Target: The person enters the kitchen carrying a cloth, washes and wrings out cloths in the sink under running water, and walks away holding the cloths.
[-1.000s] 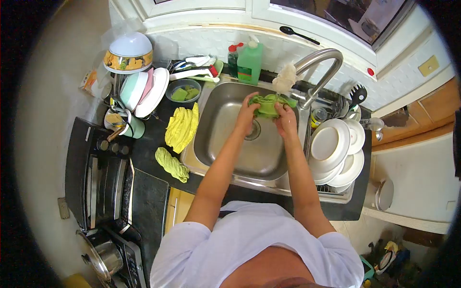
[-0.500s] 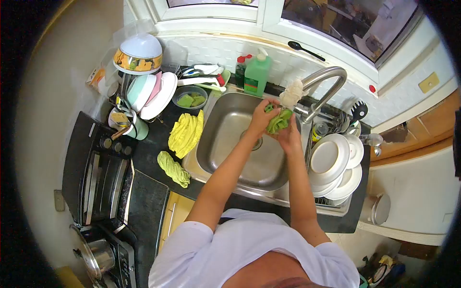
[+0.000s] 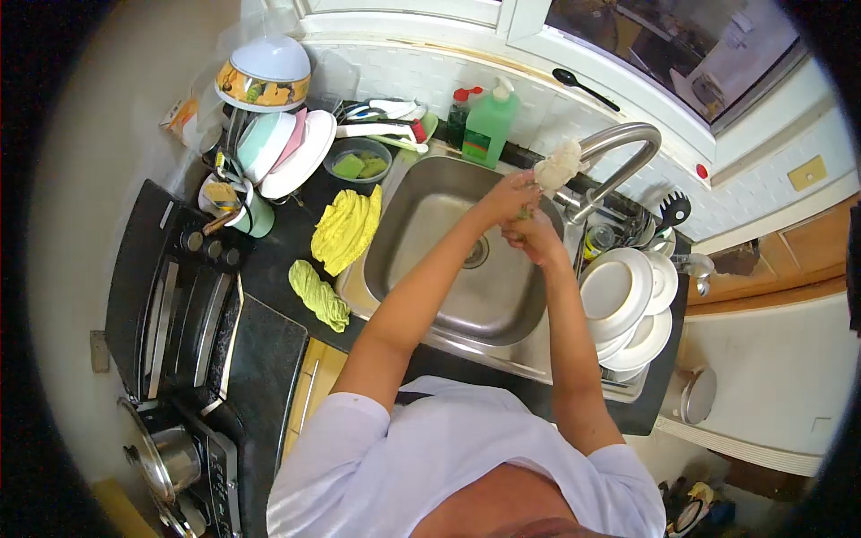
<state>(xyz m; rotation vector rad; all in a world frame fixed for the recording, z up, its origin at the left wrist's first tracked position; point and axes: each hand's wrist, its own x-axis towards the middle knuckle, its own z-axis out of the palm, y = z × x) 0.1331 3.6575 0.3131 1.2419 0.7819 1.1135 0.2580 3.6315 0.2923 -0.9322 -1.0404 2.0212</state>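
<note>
While our left hand (image 3: 514,197) has its fingers curled around the mostly hidden green bundle (image 3: 526,213), our right hand (image 3: 536,236) grips it too, over the far right of the sink (image 3: 435,291), near the faucet (image 3: 647,143).

Green bundle (image 3: 526,214), mostly hidden, above sink (image 3: 421,260).

Around the sink (image 3: 489,300), the dark counter (image 3: 273,255) carries a twisted lime cloth (image 3: 318,297) past eight o'clock, yellow cloth (image 3: 346,230) near nine, bowl (image 3: 357,174) near ten.
</note>
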